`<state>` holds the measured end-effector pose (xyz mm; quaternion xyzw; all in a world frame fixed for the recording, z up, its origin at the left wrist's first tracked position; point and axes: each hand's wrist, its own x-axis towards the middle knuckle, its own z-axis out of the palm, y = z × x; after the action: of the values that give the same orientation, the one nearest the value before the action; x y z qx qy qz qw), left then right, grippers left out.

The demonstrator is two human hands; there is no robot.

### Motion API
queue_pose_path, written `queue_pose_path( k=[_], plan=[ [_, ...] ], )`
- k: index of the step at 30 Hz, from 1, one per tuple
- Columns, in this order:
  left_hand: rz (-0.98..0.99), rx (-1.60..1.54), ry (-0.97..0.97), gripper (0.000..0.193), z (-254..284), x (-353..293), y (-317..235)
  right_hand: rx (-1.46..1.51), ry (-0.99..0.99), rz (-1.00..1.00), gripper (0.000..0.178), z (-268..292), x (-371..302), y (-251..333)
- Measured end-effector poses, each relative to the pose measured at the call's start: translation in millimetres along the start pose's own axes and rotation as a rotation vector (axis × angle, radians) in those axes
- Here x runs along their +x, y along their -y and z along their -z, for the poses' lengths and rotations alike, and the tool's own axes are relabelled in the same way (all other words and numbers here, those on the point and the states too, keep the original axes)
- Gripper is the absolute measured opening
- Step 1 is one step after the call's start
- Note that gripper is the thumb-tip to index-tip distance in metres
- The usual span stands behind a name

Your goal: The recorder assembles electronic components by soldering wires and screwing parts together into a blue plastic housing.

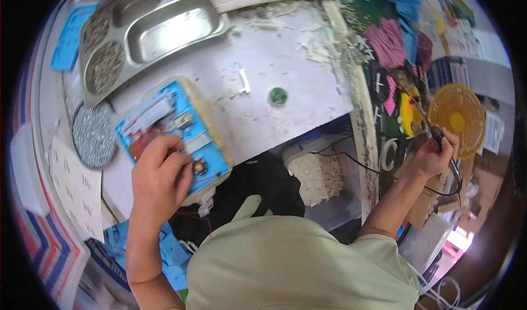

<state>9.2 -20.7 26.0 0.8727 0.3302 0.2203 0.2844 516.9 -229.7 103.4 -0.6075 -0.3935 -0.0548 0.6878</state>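
Observation:
My left hand rests over an open blue plastic casing, its fingers curled together. Whatever they pinch, if anything, is hidden beneath them. Inside the casing I see a grey block, thin red wires and a round metal part. The casing lies on a pale pad at the table's near left. Far to the right, my right hand is closed round the handle of a soldering iron. Its metal end points up and left, beside a yellow object, and its black cable runs back leftward.
A metal compartment tray with small parts stands at the back left, near a round dish of shiny pieces. A green round item lies on the white tabletop. A yellow basket stands right. Below the table edge sits a plastic bin.

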Motion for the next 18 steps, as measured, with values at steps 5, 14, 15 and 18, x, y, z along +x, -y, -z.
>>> queue_pose_path(
  k=[5, 14, 15, 18],
  plan=[
    [0.007, 0.025, 0.012, 0.019, -3, 4, -5, -0.281, -0.131, 0.125, 0.012, -6, 1, -5],
    [-0.064, 0.012, -0.009, 0.022, 1, -9, 12, -0.211, -0.169, -0.588, 0.030, -35, -11, -67],
    [-0.068, -0.031, -0.016, 0.023, -1, -10, 19, 0.116, -0.090, -0.696, 0.037, -26, -24, -66],
    [-0.041, -0.106, -0.084, 0.026, 7, -13, 18, 0.382, 0.180, -0.784, 0.040, -64, -84, -41]
  ],
)
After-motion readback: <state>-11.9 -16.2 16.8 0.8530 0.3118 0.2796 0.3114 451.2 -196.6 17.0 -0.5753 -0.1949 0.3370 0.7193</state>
